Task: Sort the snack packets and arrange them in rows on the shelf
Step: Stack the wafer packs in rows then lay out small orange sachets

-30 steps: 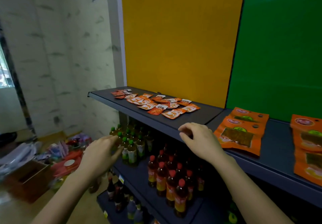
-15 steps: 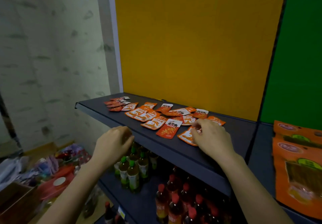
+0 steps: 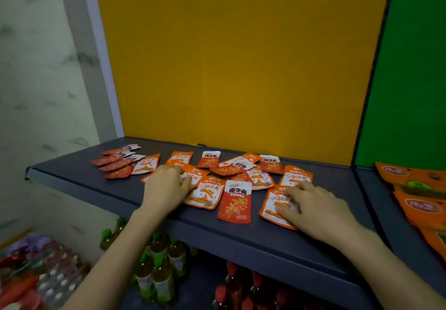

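Note:
Several small orange and red snack packets lie scattered on the dark grey shelf (image 3: 79, 182). A neat overlapping group of red packets (image 3: 115, 161) sits at the far left. A red packet with a white top (image 3: 235, 201) lies near the front middle. My left hand (image 3: 165, 189) rests palm down on orange packets (image 3: 193, 174) left of it. My right hand (image 3: 313, 207) lies flat with spread fingers on an orange-and-white packet (image 3: 275, 207) at the front right. Neither hand lifts a packet.
Yellow back panel (image 3: 241, 68) behind the shelf, green panel (image 3: 415, 68) to the right. Large orange packets (image 3: 420, 196) lie on the neighbouring shelf at right. Green-capped bottles (image 3: 159, 273) and red-capped bottles (image 3: 231, 285) stand on the shelf below. Clutter on the floor at left.
My view has moved closer to the yellow-backed shelf. Both hands came up from the shelf's front edge onto the packets; the left hand now rests on the orange packets.

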